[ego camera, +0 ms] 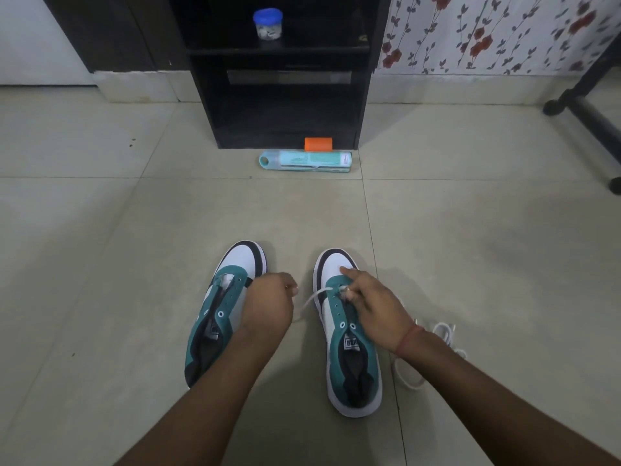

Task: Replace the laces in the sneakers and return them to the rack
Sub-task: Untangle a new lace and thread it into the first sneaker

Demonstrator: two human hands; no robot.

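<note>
Unlaced on the pale tiled floor [100,264], just left of the left fingers: a teal, white and black low-top sneaker [220,311], toe pointing away, its right flank hidden behind the left hand [267,306]. Tongue label there too blurred to read. Left forearm reaching in from the lower edge, wrist bent, back of the hand up; fingers [291,288] curled inward, apparently pinching the free end of a white flat shoelace [311,301], though the contact itself sits out of sight under the knuckles. Between both sets of fingers, that lace running slack from the left hand up to the front eyelets of the second teal, white and black sneaker [349,334]. Right hand [374,306] resting over that shoe's eyelet row, index finger stretched forward onto the white toe, remaining fingers [347,292] pinching the lace at an eyelet; red thread band [408,339] round the wrist. Tongue patch below the right fingers bearing dark lettering, not legible. Right of the right wrist, a loose white lace bundle [426,358], partly covered by the forearm. Well beyond the fingers, a black wooden shoe rack [285,79], top cut off, holding a blue-lidded clear jar [267,24]; at its foot an orange cylinder [318,143] and a pale teal tube [305,160] with unreadable print.
</note>
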